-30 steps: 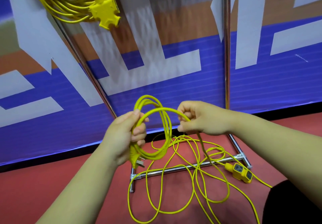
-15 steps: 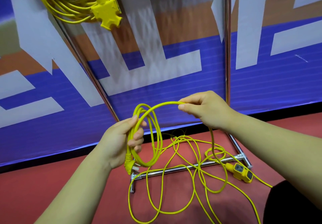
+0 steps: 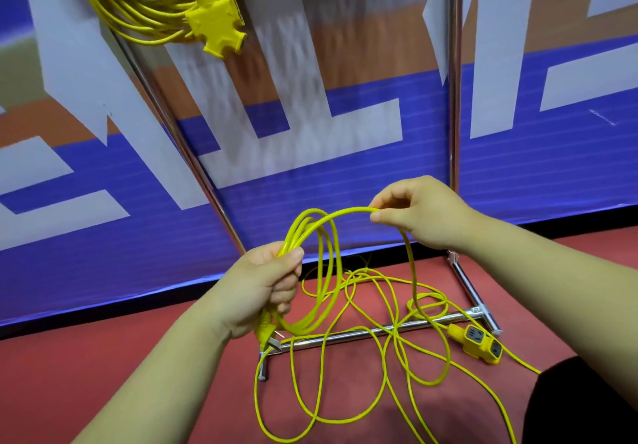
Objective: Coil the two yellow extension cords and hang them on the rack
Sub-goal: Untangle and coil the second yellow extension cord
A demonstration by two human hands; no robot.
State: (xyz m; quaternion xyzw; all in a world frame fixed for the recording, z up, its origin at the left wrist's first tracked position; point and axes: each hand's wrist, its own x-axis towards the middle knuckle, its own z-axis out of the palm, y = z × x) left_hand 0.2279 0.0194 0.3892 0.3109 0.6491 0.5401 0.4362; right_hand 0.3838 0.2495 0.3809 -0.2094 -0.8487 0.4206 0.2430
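The left hand (image 3: 266, 284) has its fingers wrapped round several loops of the loose cord (image 3: 322, 271), with the plug (image 3: 267, 335) dangling at its 6 o'clock. At its 2 o'clock, the right hand (image 3: 417, 212) pinches the same cord between thumb and forefinger. The remainder sprawls over the red floor (image 3: 103, 357) and the rack (image 3: 362, 335) base, and its socket block (image 3: 478, 338) lies at 4 o'clock. The coiled cord (image 3: 138, 5) hangs at 11 o'clock.

Bright yellow: the extension cord (image 3: 345, 210) at lower centre, the coiled cord (image 3: 138, 12) at upper left with its socket head (image 3: 215, 25), and the socket block (image 3: 478, 341) at lower right, its outlets (image 3: 472, 333) dark grey. The rack (image 3: 454, 115) is shiny chrome, the floor (image 3: 103, 357) dull red, the banner (image 3: 345, 202) blue with white shapes and an orange band.
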